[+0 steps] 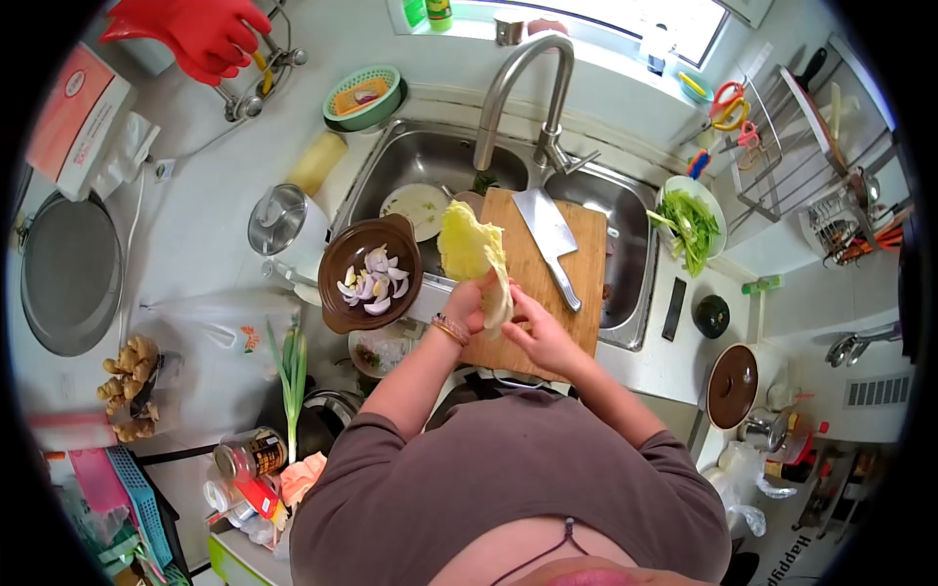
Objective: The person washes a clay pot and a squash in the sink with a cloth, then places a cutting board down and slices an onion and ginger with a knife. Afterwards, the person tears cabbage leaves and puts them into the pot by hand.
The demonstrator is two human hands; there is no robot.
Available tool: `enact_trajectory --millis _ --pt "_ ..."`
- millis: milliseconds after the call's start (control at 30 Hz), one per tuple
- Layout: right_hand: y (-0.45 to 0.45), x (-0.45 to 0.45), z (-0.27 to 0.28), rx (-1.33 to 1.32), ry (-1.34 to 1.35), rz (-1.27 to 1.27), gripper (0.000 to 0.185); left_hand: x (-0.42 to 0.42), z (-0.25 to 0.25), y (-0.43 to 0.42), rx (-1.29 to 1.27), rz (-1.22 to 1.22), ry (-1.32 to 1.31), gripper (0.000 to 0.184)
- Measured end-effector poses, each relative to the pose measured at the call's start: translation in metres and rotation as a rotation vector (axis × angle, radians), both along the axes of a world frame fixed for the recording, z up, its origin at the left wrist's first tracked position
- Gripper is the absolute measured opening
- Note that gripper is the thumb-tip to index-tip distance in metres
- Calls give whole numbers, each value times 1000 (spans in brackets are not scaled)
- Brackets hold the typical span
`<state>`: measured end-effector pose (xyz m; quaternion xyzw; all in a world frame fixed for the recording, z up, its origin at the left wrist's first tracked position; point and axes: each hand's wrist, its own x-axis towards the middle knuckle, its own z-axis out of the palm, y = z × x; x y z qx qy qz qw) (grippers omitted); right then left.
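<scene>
A pale yellow napa cabbage leaf (467, 242) is held up over the left edge of the wooden cutting board (586, 337). My left hand (465, 305) is closed around the leaf's lower part, and the leaf hides some of its fingers. At the leaf's thick white end, my right hand (539, 334) pinches its edge from the right. A cleaver (547, 230) lies flat on the board, its handle pointing toward me. Just left of my left hand, a brown clay pot (337, 259) contains peeled shallot or onion pieces (374, 281).
The board spans part of the double sink (440, 137), under a tall faucet (537, 78). A bowl of leafy greens (689, 225) stands right of the sink, near a brown lid (733, 386). Left are a lidded white pot (277, 220), green onions (291, 376) and ginger (129, 376).
</scene>
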<state>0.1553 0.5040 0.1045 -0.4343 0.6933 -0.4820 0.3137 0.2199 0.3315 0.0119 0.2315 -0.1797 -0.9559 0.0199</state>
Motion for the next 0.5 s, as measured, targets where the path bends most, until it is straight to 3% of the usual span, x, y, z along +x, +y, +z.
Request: enact_trajectory --millis 67,100,133,200,233,333,400,500 --pt "-6 -33 14 80 -89 150 50 -9 -9 -24 14 17 -2 28" --pt "-13 -43 32 116 -56 84 38 -16 5 -30 -6 67 -99 36" --pt "-22 -67 20 213 68 45 37 -23 0 -44 153 24 -13 41" --pt "-44 -129 4 110 402 7 38 -41 -21 -80 463 -69 172 49" --pt "-58 -158 8 196 585 -20 41 -56 -22 -88 516 -52 129 62" --pt "-99 -239 10 423 846 -141 56 -95 -51 -106 657 -146 291 68" --pt "-118 -276 -13 325 1413 -340 57 -119 -67 -114 739 -210 353 73" --pt "-141 -294 -6 1155 777 200 57 -135 -80 -111 747 -214 409 72"
